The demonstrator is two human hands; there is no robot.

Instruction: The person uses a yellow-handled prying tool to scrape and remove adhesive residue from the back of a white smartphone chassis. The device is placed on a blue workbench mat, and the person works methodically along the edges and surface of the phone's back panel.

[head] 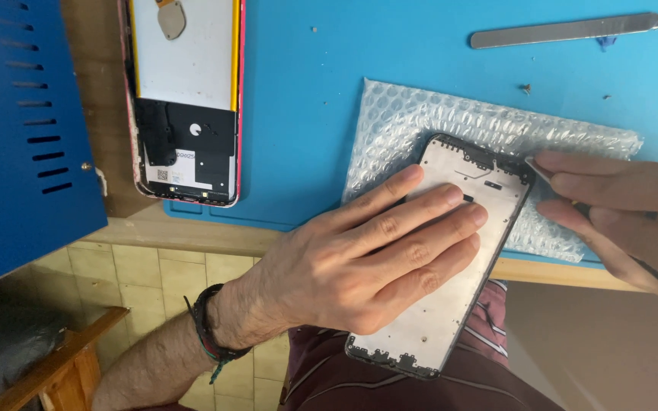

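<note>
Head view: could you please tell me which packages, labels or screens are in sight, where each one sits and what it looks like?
Screen frame: under the left hand, on bubble wrap at the table edge; long grey panel, black rim.
Open phone: upper left on the blue mat; white plate, black board cover, pink rim.
Labels: small white stickers at the phone's lower end.
Bubble wrap: clear sheet.
</note>
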